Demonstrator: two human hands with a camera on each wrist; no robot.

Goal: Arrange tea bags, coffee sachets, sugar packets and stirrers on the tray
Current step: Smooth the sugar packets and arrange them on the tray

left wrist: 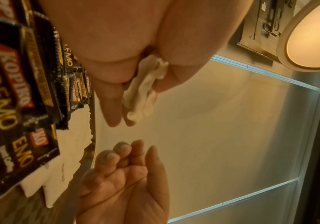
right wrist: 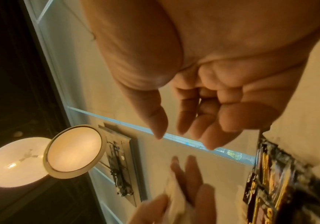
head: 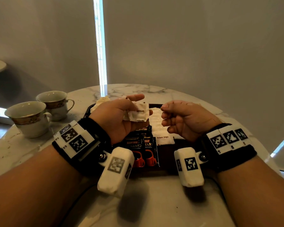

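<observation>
- Tea bags [head: 137,113]: a small stack of white paper bags, held in my left hand [head: 116,115] above the far part of the tray. The stack lies roughly flat on the fingers with its long side running left to right, its free end pointing toward my right hand. In the left wrist view the bags [left wrist: 143,89] show edge-on, pinched between thumb and fingers.
- Left hand: palm turned up and inward, thumb pressed on top of the stack, fingers curled under it.
- Right hand [head: 180,119]: raised just beside the tea bags, apart from them, fingers loosely curled toward the palm and holding nothing. The right wrist view [right wrist: 203,98] shows the same, thumb and fingertips apart.
- Tray [head: 179,163]: dark, on the marble table [head: 154,202], mostly hidden under my wrists.
- Coffee sachets [head: 142,149]: black packets with red cups printed on them, overlapping in a row on the left part of the tray, long axis running from me toward the far edge, printed tops away from me.
- Sugar packets [head: 164,139]: white, one marked "brown sugar", lying flat just right of the coffee sachets; more white packets lie beyond it toward the far edge.
- Two cups [head: 39,115]: white with gold bands, upright on the table, left of the tray.
- Stirrers: I cannot make any out.
</observation>
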